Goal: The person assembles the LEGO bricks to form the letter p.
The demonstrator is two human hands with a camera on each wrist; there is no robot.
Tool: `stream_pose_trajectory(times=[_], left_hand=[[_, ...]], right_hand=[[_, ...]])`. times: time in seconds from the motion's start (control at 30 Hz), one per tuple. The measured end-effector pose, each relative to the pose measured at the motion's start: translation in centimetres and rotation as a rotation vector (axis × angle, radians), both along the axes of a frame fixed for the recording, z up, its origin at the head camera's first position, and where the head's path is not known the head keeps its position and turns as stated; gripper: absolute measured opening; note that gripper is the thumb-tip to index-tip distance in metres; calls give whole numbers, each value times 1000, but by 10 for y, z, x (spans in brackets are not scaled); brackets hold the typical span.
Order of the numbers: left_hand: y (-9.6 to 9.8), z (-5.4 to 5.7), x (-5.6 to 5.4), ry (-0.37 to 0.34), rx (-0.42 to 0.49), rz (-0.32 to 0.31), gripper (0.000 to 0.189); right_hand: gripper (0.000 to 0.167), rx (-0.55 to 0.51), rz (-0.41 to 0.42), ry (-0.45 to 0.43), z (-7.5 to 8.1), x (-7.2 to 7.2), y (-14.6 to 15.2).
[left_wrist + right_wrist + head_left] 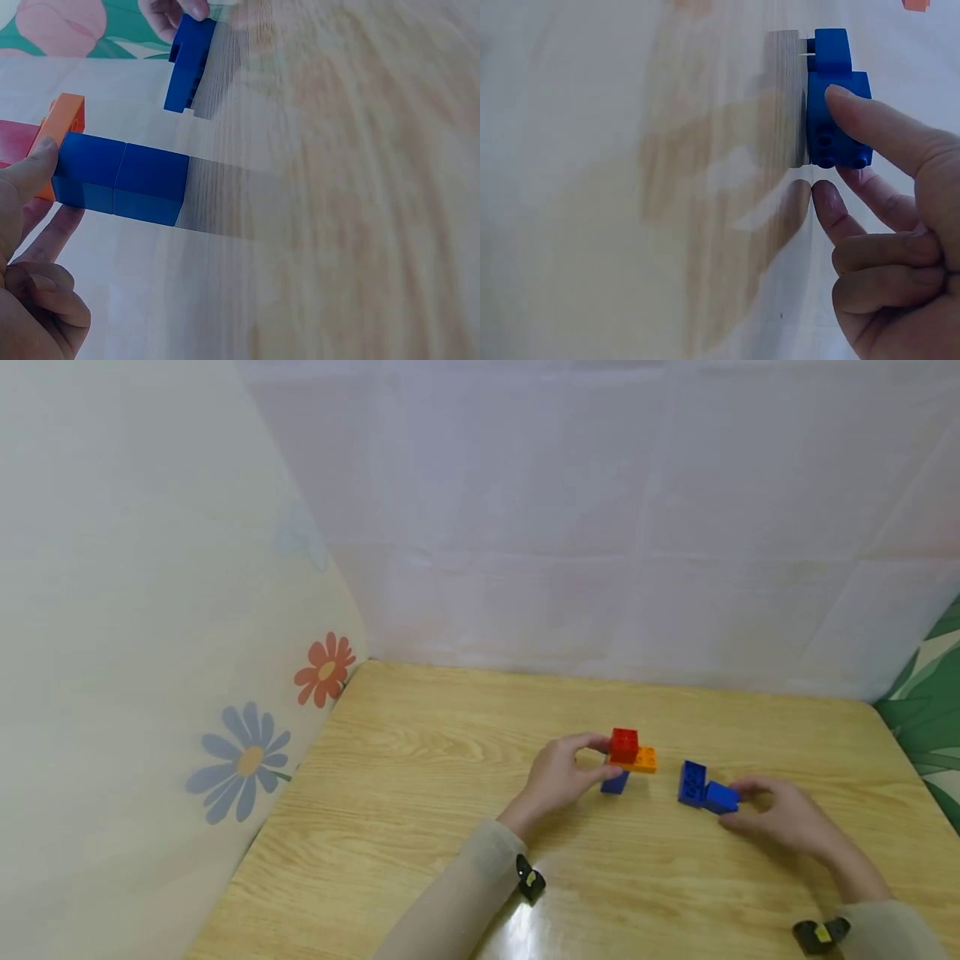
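A stack of toy bricks stands toward the right of the table: a red brick (624, 745) on a longer orange brick (646, 760), with two blue bricks (122, 178) beneath. My left hand (558, 774) grips the stack near its top, the thumb against the orange brick. To the right, my right hand (783, 817) pinches a blue brick (722, 797) between thumb and fingers. It lies tipped on its side, studs facing the hand in the right wrist view. Its far end meets another blue brick (692, 782), whose hollow underside faces up in the head view.
The wood-grain table (420, 752) extends left and in front of both hands. A pale cloth (510, 527) hangs along its back edge. Flower-printed cloth (150, 610) lines the left side, and green leaf-patterned cloth (937, 718) the right.
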State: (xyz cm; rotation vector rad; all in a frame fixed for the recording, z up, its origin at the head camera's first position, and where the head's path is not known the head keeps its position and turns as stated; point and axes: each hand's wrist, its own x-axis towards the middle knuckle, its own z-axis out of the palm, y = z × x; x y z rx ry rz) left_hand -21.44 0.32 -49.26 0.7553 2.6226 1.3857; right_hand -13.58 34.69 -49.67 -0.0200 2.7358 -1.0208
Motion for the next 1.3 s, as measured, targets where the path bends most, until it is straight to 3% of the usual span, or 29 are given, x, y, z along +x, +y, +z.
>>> stream_pose_trajectory(times=[0.33, 0.6, 1.07, 1.3], left_hand=[[0, 2, 0, 17, 4, -1, 42], [1, 2, -1, 5, 10, 2, 42], [0, 2, 1, -1, -3, 13, 42], [-1, 1, 1, -12, 7, 10, 42]], right_hand=[[52, -21, -29, 126, 4, 4, 7], [63, -45, -70, 154, 10, 3, 6], [54, -77, -80, 278, 28, 2, -9], [46, -154, -55, 363, 33, -3, -24]])
